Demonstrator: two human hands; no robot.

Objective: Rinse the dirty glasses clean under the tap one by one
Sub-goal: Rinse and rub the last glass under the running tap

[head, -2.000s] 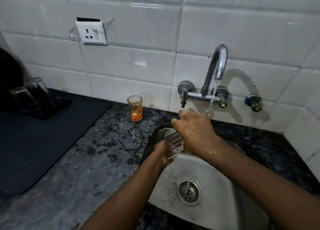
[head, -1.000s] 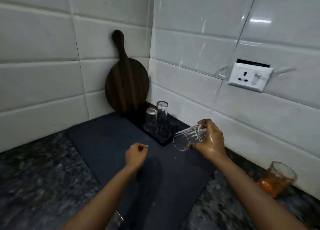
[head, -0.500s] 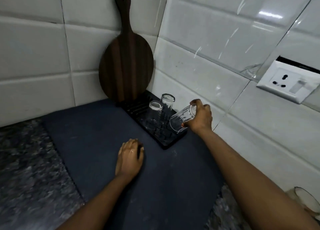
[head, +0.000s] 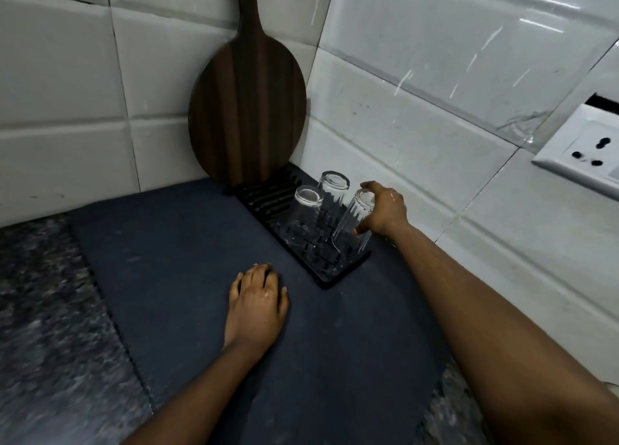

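A clear ribbed glass (head: 352, 225) stands upside down, slightly tilted, on the front part of a black drying rack (head: 330, 270). My right hand (head: 383, 210) grips this glass from its right side. Two more clear glasses rest upside down on the rack behind it, one at the left (head: 306, 210) and one at the back (head: 333, 185). My left hand (head: 258, 302) lies flat, palm down, on the dark mat (head: 174, 253) in front of the rack and holds nothing. The tap and sink are out of view.
A round dark wooden board (head: 248, 113) leans in the tiled corner just behind the rack. A white wall socket (head: 586, 151) sits at the right edge. Speckled stone counter (head: 43, 310) lies left of the mat.
The view swung from the sink to the corner. My right hand carried the rinsed glass over and turned it upside down onto the rack. My left hand settled flat on the mat.
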